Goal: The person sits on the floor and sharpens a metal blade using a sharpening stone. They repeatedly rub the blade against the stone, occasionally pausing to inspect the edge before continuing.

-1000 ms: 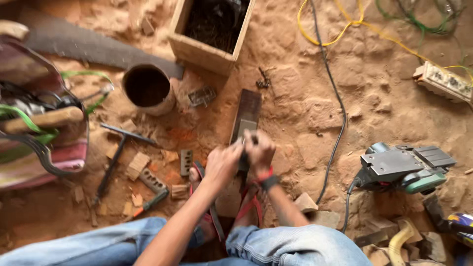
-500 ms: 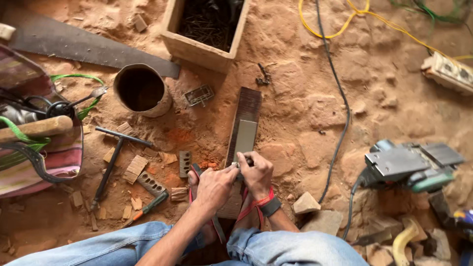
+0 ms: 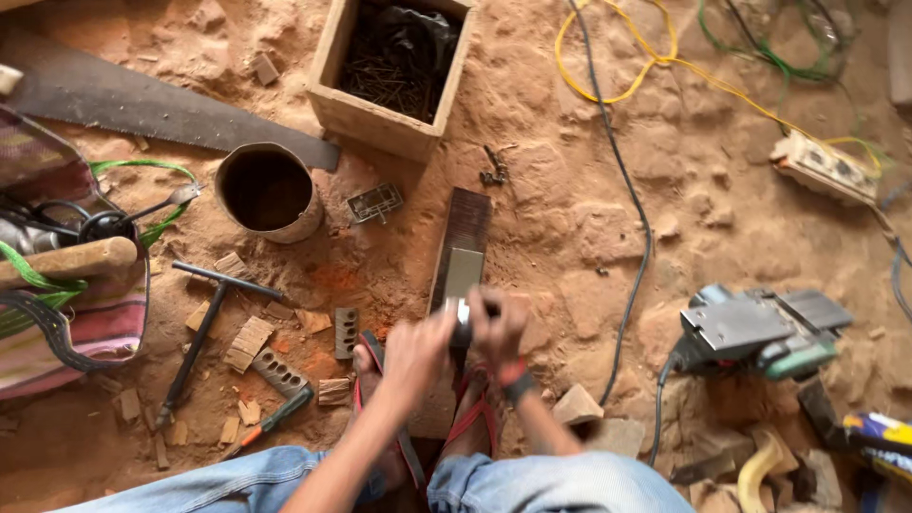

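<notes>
1. Both hands have drawn back toward the near edge of the scene since the earlier frames, sliding from the middle of the dark plank (image 3: 463,255) down to its near end, and they now show motion blur.
2. Left hand (image 3: 415,353) is closed on a small metal-tipped tool (image 3: 463,321); right hand (image 3: 500,329) is wrapped around the same tool from the right side, so both grip it together over the plank.
3. That plank lies flat on the sandy ground (image 3: 589,180), running from near the feet in red sandals (image 3: 472,427) out toward the wooden box of nails (image 3: 392,66).
4. Judging by the blur and the pull-back, a stroke along the plank looks under way rather than a pause.
5. Left of the hands lie a T-handled tool (image 3: 204,328), wood offcuts (image 3: 249,340) and a screwdriver (image 3: 275,418); farther off stand a round tin (image 3: 267,193) and a handsaw (image 3: 142,104).
6. Right of the hands sits an electric planer (image 3: 760,332) with its black cable (image 3: 617,199).
</notes>
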